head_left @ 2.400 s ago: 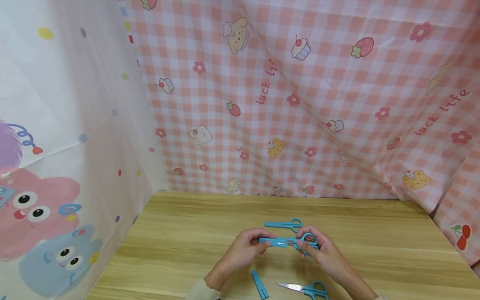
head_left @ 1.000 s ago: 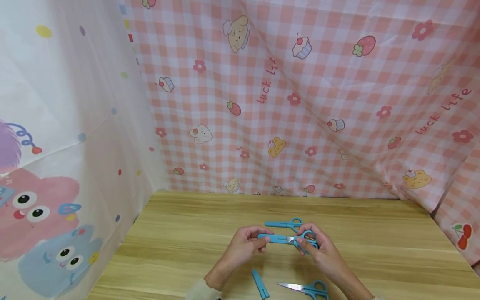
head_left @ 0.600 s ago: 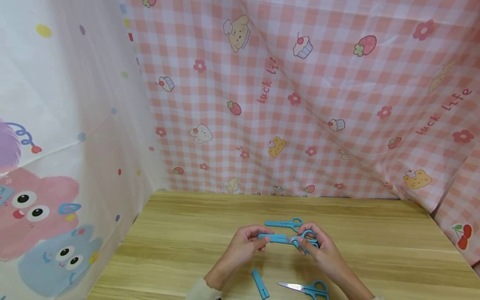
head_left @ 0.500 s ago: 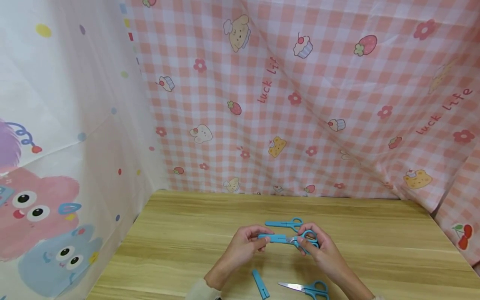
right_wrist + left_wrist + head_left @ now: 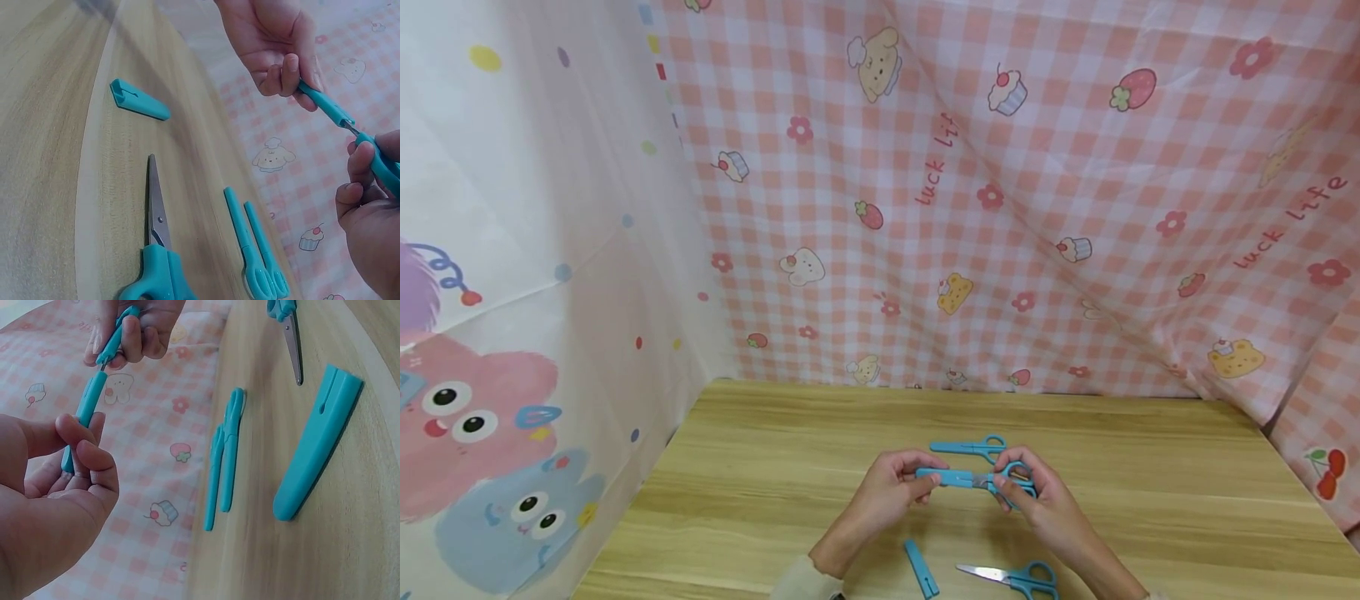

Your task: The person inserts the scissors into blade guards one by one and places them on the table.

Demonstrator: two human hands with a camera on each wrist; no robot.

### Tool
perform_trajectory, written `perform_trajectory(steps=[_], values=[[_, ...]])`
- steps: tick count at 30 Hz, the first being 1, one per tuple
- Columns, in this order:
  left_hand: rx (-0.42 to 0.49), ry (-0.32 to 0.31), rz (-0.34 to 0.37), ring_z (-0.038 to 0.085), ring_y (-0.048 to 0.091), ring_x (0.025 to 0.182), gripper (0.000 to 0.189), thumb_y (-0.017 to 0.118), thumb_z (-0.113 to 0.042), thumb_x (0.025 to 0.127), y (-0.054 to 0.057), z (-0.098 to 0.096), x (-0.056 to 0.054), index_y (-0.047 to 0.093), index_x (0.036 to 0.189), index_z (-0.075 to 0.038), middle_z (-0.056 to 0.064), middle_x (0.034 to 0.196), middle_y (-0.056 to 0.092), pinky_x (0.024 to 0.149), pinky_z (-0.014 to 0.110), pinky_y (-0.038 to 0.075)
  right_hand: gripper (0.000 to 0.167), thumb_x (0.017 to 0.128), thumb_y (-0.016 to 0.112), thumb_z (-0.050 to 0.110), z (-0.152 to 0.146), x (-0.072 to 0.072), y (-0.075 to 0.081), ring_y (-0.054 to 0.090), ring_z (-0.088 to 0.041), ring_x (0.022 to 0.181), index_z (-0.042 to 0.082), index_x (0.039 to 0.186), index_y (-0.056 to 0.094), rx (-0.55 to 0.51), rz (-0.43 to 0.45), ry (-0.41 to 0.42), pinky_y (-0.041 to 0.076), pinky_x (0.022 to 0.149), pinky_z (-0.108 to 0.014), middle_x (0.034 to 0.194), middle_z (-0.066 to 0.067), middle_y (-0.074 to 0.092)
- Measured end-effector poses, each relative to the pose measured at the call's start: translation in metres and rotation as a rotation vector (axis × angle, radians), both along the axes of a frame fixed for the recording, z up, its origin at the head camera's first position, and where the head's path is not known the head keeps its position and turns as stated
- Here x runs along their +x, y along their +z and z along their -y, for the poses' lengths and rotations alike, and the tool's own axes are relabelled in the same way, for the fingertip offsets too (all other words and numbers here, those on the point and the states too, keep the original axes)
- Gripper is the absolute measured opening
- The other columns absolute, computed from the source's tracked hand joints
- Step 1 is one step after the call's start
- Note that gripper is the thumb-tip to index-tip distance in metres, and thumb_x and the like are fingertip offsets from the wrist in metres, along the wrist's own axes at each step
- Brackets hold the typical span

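Observation:
My left hand [image 5: 891, 492] pinches a light-blue plastic sheath [image 5: 951, 477] between thumb and fingers. A pair of scissors [image 5: 384, 169] with matching blue handles is gripped in my right hand [image 5: 1037, 492], thumb on the near side. The blades are partly inside the sheath; a short strip of metal shows between sheath and handles. Both are held above the table, sheath to the left. Nearer to me lie uncovered scissors [image 5: 1007, 577], blades pointing left, and a loose sheath [image 5: 921, 569]. Beyond my hands lie sheathed scissors [image 5: 967, 447].
The wood-grain table [image 5: 760, 467] ends at a pink checked cloth [image 5: 835, 208] behind and a white printed cloth [image 5: 617, 167] at left. In the left wrist view, two slim blue shapes, one of them sheathed scissors [image 5: 232, 450], lie side by side near the table edge.
Both hands and the held scissors have shifted slightly away from me, and the sheath has rolled a little. About the same strip of metal shows. Things on the table have stayed put.

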State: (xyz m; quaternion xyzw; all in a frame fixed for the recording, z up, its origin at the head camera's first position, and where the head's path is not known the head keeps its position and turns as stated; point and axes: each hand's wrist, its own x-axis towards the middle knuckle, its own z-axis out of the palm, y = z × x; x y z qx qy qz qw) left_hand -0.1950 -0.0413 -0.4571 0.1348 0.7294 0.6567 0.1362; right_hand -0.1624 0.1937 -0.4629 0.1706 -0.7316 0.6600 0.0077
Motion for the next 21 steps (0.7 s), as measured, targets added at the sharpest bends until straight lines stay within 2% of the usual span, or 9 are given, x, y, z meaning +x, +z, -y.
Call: perform_trajectory(steps=[7, 17, 21], values=[[0.001, 0.004, 0.008, 0.01, 0.055, 0.065, 0.011, 0.067, -0.007, 0.093, -0.0007, -0.0007, 0.0, 0.073, 0.103, -0.007, -0.001, 0.077, 0.063, 0.055, 0.02, 0.041, 0.02, 0.1, 0.058, 0.01, 0.0017, -0.0006, -0.0031, 0.057, -0.017, 0.069, -0.004, 0.11, 0.047, -0.01, 0.005, 0.003, 0.048, 0.066, -0.028, 0.079, -0.002, 0.055], [-0.003, -0.013, -0.033, 0.01, 0.054, 0.063, 0.011, 0.066, -0.005, 0.093, -0.0002, -0.001, -0.0002, 0.072, 0.102, -0.006, 0.0, 0.073, 0.062, 0.05, 0.017, 0.037, 0.024, 0.102, 0.055, 0.013, 0.0025, -0.0012, -0.0029, 0.055, -0.018, 0.07, -0.005, 0.112, 0.044, -0.002, 0.023, 0.022, 0.046, 0.065, -0.03, 0.08, -0.004, 0.053], [-0.009, -0.016, -0.041, 0.011, 0.055, 0.063, 0.012, 0.066, -0.005, 0.093, -0.0008, -0.0014, -0.0001, 0.072, 0.103, -0.006, -0.001, 0.074, 0.062, 0.051, 0.018, 0.038, 0.021, 0.102, 0.055, 0.014, 0.0025, -0.0015, -0.0031, 0.055, -0.018, 0.071, -0.002, 0.112, 0.045, -0.006, 0.045, 0.028, 0.046, 0.065, -0.029, 0.081, -0.004, 0.054]])
